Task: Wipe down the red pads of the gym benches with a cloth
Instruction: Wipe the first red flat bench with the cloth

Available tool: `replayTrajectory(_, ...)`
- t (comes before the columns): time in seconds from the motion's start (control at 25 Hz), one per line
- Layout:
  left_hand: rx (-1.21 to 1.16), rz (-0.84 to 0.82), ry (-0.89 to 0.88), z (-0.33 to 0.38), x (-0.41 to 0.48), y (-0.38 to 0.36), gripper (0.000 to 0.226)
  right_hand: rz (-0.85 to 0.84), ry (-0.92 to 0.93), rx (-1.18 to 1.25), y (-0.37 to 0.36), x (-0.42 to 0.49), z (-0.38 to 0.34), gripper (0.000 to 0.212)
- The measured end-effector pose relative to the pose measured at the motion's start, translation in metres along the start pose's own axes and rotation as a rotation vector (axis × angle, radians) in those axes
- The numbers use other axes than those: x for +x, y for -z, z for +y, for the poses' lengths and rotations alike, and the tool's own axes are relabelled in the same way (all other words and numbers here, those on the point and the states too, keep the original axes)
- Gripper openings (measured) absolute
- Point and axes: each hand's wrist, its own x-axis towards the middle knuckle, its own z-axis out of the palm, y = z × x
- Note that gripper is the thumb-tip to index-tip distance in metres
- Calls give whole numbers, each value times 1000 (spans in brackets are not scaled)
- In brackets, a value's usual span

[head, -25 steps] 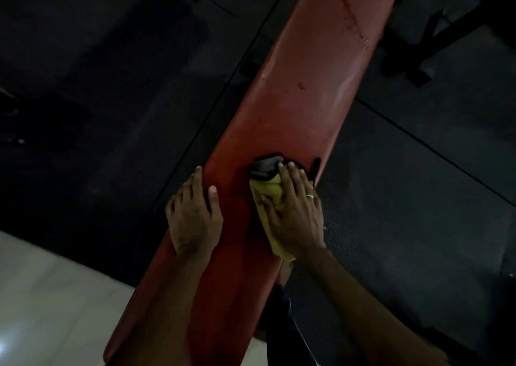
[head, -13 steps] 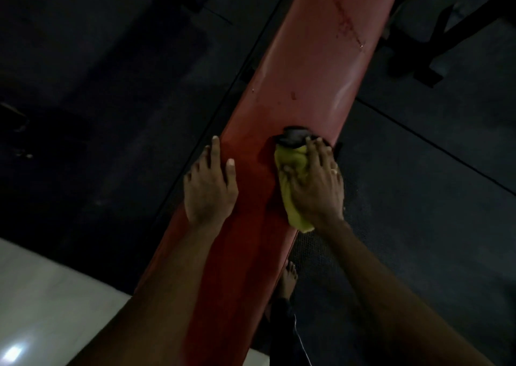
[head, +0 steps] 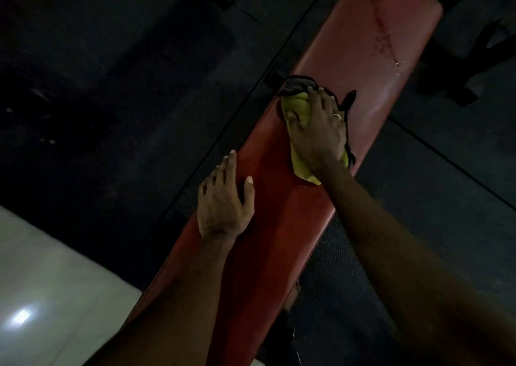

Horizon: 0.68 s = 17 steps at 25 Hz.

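A long red bench pad [head: 371, 44] runs diagonally from the lower left to the upper right. My right hand [head: 318, 131] lies flat on a yellow cloth with a dark edge [head: 297, 106], pressing it onto the middle of the pad, fingers spread. My left hand [head: 224, 198] rests on the pad's left edge lower down, fingers straight and pointing up the bench. A pale scuffed streak marks the pad near its far end.
Dark rubber floor mats [head: 139, 100] surround the bench. A dark metal frame [head: 472, 58] stands at the upper right by the pad's far end. Pale glossy tiles [head: 42, 282] fill the lower left corner. My foot shows under the bench's right side.
My right hand has slid the cloth farther up the pad toward its far end. My left hand has shifted forward along the left edge as well.
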Motion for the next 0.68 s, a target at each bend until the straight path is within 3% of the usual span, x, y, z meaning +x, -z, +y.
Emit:
replayTrajectory(0.08,6,-11,11,0,1,-1,65,-42,286,-158,-9,1,-28,64)
replayTrajectory(0.16,10,-9,14,0,0,0,64,-238,643,-276,-9,-2,-34,66)
replayTrajectory(0.2,13,-7,13,0,0,0,64,-304,714,-288,-2,5,-30,69)
replayTrajectory(0.24,10,-12,10,1,1,0,65,-298,686,-269,5,19,-25,71)
replayTrajectory(0.36,-25,-38,17,-2,2,-1,67,-109,318,-184,9,54,-21,71)
replayTrajectory(0.4,-31,-42,17,-3,2,-1,68,-71,277,-204,7,52,-27,69)
replayTrajectory(0.56,-46,-29,7,-4,2,0,67,-234,608,-243,2,21,-20,72)
replayTrajectory(0.6,-52,-34,8,-3,3,-1,67,-226,562,-194,9,27,-4,73)
replayTrajectory(0.68,-58,-45,10,-3,3,-1,66,-91,234,-67,22,37,26,72)
